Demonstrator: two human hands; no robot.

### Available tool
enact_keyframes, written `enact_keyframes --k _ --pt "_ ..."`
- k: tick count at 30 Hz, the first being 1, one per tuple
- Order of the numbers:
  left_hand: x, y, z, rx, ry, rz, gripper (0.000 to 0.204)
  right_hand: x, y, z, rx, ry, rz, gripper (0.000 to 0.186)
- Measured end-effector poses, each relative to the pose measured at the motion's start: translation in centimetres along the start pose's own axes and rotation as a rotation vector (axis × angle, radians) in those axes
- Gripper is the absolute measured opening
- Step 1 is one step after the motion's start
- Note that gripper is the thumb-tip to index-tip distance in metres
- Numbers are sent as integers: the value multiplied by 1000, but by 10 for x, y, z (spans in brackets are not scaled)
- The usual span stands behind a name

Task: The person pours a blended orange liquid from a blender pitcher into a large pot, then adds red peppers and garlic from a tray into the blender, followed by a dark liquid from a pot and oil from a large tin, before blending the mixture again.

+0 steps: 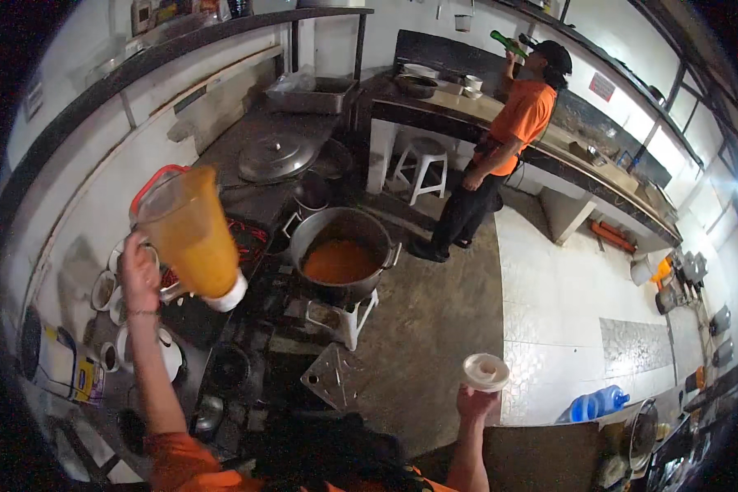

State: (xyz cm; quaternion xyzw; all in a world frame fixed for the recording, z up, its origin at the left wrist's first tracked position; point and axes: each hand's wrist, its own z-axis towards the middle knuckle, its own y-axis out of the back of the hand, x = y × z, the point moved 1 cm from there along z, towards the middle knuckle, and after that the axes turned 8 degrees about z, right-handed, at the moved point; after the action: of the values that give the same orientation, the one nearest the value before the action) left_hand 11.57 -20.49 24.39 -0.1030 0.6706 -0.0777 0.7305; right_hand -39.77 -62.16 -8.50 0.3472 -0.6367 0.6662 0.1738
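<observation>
My left hand (141,275) holds up a clear blender jar (190,234), tilted, with a red handle and a white collar at its bottom. Orange sauce fills or coats much of its inside; how much is loose liquid I cannot tell. Low on the right, my right hand (477,402) grips a round whitish lid (485,372), apart from everything else. Between the two hands, farther off, a large metal pot (340,289) with orange-red liquid in it rests on a white plastic stool (353,324).
A dark counter with a large metal pot lid (276,157) and a metal tray (312,97) runs along the left. Bowls (104,289) crowd the wall there. A person in an orange shirt (521,111) stands beyond the pot, raising a green bottle (508,43). A blue water jug (599,403) lies at right.
</observation>
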Motion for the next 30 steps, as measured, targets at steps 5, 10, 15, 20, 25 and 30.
enact_keyframes --k 5,10,15,20,25,30 --pt "-46 109 -24 -196 -156 -59 22 -18 -77 -28 147 -54 -133 44" --pt "-83 199 -62 -341 -246 60 30 -77 -91 -21 315 145 -482 44" --pt "-65 215 -27 -239 -286 131 22 -101 -38 -17 417 213 -819 44" --pt "-64 249 -27 -489 -217 78 18 -83 -51 -37 268 -224 4 49" --pt "-55 288 -24 -552 -326 73 25 -72 -48 -74 342 47 -370 45" --pt "-29 295 0 -439 -293 58 25 -72 -47 -112 558 451 -1557 46"
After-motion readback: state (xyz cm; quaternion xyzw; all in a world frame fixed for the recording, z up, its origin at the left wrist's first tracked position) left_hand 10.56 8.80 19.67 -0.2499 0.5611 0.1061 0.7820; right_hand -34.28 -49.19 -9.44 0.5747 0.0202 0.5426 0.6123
